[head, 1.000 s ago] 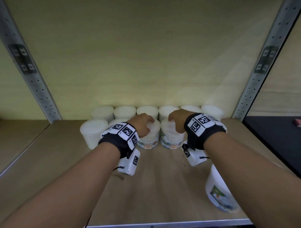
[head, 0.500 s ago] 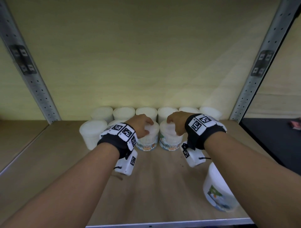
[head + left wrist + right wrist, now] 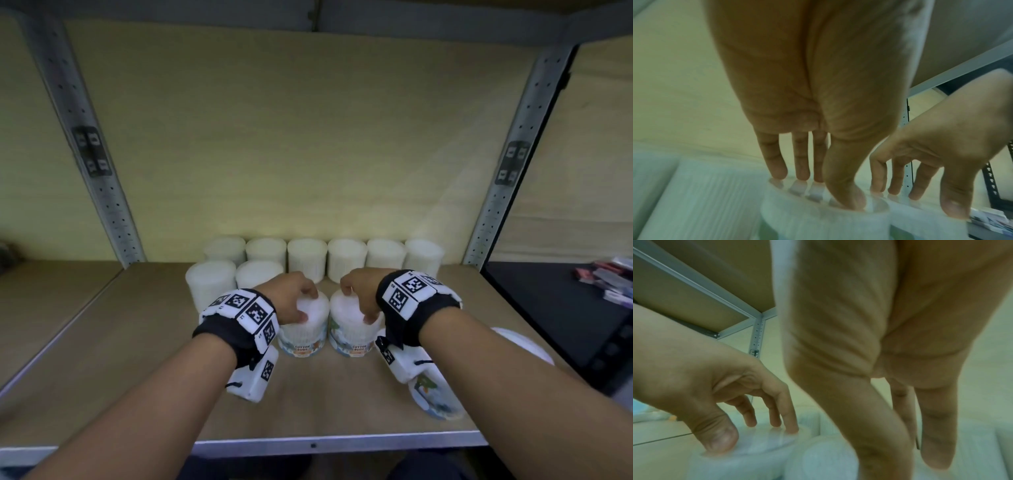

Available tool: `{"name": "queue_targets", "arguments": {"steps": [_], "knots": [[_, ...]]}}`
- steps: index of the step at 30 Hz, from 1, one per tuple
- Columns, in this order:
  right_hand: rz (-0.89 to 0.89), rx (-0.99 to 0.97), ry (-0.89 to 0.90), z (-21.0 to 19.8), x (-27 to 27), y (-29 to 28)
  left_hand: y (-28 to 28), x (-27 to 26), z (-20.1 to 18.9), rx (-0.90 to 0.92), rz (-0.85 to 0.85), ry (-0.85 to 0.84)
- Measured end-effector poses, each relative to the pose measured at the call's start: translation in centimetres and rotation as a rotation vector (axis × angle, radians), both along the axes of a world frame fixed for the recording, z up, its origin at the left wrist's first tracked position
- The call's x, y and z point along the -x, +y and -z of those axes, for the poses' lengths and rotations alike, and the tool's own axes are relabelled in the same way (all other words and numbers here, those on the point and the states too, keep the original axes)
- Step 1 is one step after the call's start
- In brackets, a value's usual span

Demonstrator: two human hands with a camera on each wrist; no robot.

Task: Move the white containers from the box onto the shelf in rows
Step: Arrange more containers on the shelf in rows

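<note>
Ideally both hands, left hand (image 3: 291,301) and right hand (image 3: 359,294), fingers clamped round each container's (image 3: 303,329) lid, slide them back level (no tilting) into the second row.

Two containers (image 3: 303,329) nearer the shelf front.

Six tubs (image 3: 327,257) stand in a row at the far side of the shelf (image 3: 102,359). Two more tubs (image 3: 236,281) stand in front of them, on the left. Nearer still, two tubs (image 3: 323,329) stand side by side. One tub (image 3: 433,399) lies tipped at the near right.
</note>
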State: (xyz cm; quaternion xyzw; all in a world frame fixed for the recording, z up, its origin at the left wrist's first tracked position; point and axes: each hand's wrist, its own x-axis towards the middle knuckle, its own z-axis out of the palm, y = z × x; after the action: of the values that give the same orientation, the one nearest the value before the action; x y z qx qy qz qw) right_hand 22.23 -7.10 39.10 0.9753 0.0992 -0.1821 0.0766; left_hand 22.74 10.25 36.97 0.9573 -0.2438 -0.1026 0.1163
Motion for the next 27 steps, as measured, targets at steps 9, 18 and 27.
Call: {"name": "queue_targets", "arguments": {"steps": [9,18,27], "knots": [[0.012,0.007,0.020,-0.4,4.9,0.7,1.0,4.9,0.1,0.030,0.010,0.000],[0.023,0.002,0.058,-0.6,8.4,-0.1,1.0,8.2,0.2,0.008,0.027,0.004],[0.056,-0.109,0.061,-0.2,10.3,-1.9,0.6,9.1,0.6,0.013,0.035,0.018]]}}
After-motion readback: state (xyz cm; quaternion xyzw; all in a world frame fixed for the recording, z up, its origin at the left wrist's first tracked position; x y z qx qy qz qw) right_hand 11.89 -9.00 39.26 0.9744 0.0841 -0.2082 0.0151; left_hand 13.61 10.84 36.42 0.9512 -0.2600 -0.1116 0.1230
